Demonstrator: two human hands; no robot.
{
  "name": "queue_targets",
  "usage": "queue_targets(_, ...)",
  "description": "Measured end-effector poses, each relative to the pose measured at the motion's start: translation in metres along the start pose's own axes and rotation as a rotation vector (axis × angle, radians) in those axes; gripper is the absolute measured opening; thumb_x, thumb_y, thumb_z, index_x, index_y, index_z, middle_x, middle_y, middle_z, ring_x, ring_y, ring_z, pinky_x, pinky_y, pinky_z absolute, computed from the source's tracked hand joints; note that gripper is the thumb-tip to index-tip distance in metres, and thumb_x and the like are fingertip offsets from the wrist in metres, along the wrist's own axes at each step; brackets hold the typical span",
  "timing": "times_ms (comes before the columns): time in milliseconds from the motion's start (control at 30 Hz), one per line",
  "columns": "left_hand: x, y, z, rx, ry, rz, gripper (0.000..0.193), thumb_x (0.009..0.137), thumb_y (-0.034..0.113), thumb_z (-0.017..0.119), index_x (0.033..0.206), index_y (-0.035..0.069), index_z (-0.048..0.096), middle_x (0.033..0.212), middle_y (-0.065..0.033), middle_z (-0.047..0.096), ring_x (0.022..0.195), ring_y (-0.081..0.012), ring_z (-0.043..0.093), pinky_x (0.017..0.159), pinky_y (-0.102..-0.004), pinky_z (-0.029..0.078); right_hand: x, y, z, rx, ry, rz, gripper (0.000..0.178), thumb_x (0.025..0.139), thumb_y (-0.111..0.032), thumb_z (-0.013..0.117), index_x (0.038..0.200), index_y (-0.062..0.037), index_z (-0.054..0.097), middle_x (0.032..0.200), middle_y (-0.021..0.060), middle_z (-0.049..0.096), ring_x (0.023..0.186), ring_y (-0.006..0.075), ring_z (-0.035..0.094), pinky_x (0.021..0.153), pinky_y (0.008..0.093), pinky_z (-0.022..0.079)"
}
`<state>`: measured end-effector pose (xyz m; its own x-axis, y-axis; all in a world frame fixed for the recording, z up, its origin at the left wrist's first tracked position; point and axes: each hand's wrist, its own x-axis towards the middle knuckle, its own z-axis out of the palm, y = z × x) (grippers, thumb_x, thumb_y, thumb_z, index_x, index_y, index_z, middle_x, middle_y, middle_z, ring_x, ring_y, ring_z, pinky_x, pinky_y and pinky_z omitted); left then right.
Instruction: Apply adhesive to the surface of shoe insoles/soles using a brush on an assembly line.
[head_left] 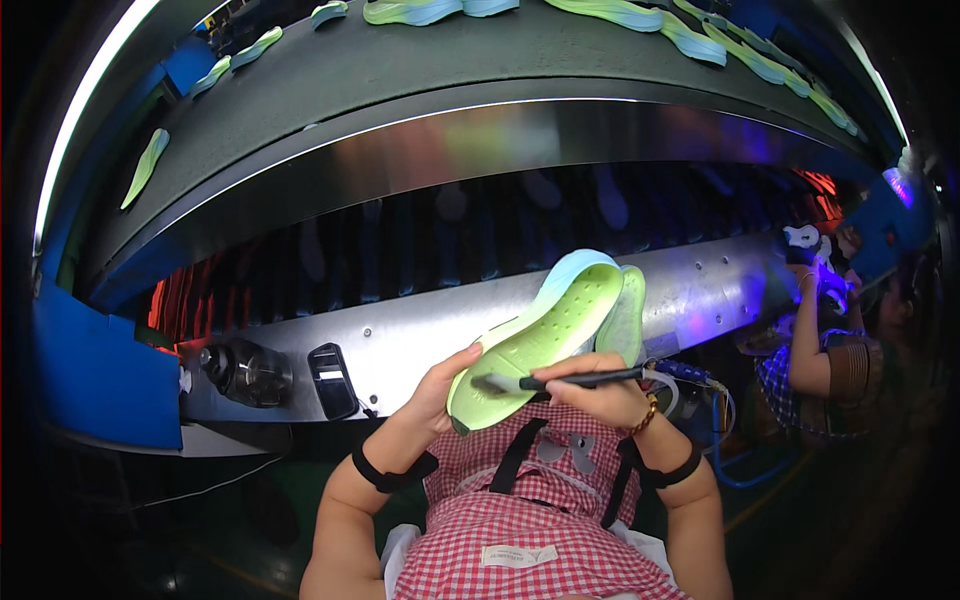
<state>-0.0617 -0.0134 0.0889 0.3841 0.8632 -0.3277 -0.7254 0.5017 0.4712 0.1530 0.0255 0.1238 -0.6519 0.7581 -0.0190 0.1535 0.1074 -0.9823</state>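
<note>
My left hand [437, 393] grips the edge of a pale green shoe sole [545, 340] with a light blue outer side. The sole is tilted, its green inner face up, with small holes toward the far end. In my right hand [605, 392] is a black-handled brush [590, 379], fingers wrapped round the handle. Its bristles rest on the near part of the sole's inner face. A second green sole [628, 320] shows partly behind the first; what supports it is hidden.
Ahead runs a metal ledge [420, 335], holding a dark bottle [247, 372] and a phone [333, 381] at left. Beyond it are dark rollers, then a dark conveyor belt [400, 95] carrying several green-blue soles. A co-worker's arm [806, 340] is at right, under violet light.
</note>
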Motion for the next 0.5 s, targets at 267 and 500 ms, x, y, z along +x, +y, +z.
queue_targets(267,0.003,-0.009,-0.028,-0.210,-0.065,-0.023,0.052,0.089,0.031,0.038,0.130,0.001,0.028,0.120,-0.0236,0.045,0.101,-0.0387,0.053,0.080,-0.0563,0.046,0.020,0.032,-0.012,-0.117,0.440,-0.109,0.019,0.075,0.002,0.060,0.094,0.0025,0.062,0.081,0.0131,0.064,0.072,0.0163,0.062,0.064,0.0246,0.048)
queue_targets(500,0.016,-0.015,-0.013,-0.113,0.036,0.035,0.046,0.090,0.030,0.041,0.126,0.001,0.035,0.118,-0.0161,0.049,0.100,-0.0237,0.056,0.082,-0.0376,0.050,0.012,0.028,0.036,-0.395,0.520,-0.359,0.019,0.073,0.005,0.057,0.092,0.0043,0.060,0.089,0.0190,0.063,0.084,0.0287,0.062,0.076,0.0321,0.047)
